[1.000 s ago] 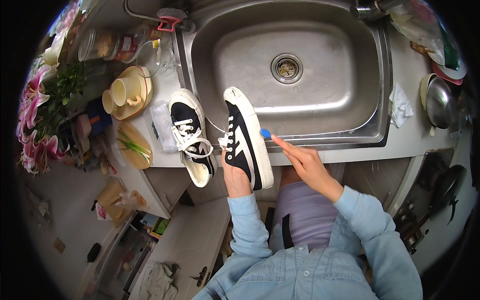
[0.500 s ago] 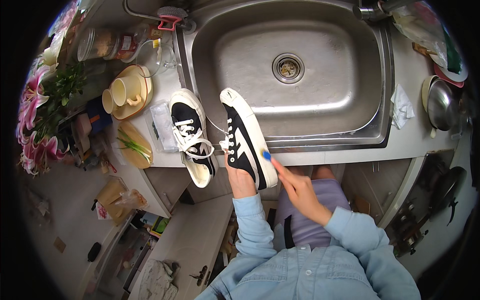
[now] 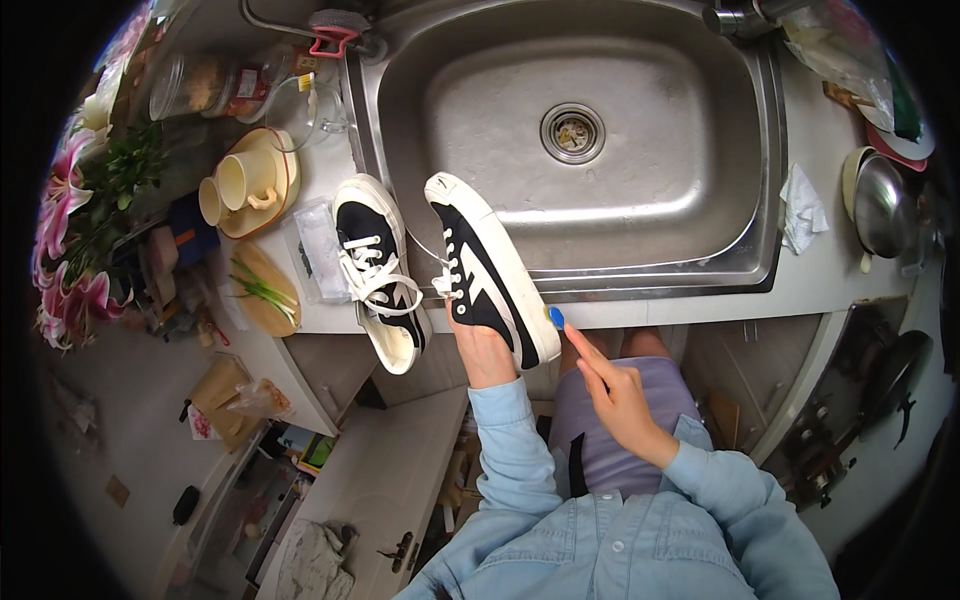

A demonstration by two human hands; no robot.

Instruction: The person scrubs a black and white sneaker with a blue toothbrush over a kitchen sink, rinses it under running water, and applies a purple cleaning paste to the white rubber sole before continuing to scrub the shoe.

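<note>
Kitchen desk (image 3: 810, 290) surrounds a steel sink (image 3: 480, 100). Nearest, the right hand (image 3: 622, 400)'s fingers pinch a blue-headed brush (image 3: 557, 318) at the heel end of a black-and-white sneaker (image 3: 483, 275), which spans the sink's near-left corner. The left hand (image 3: 486, 352) supports that shoe, but its fingers are hidden, so I cannot tell their grip. Brushing looks under way; how much is done is unclear. Beyond, left of the sink, the second sneaker (image 3: 372, 225) lies untouched by either hand, probably awaiting its turn.

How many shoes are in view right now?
2. One black-and-white shoe is held up by the left hand; the other shoe rests to its left, at the counter edge. Any inside the dim cupboard would be hidden.
</note>
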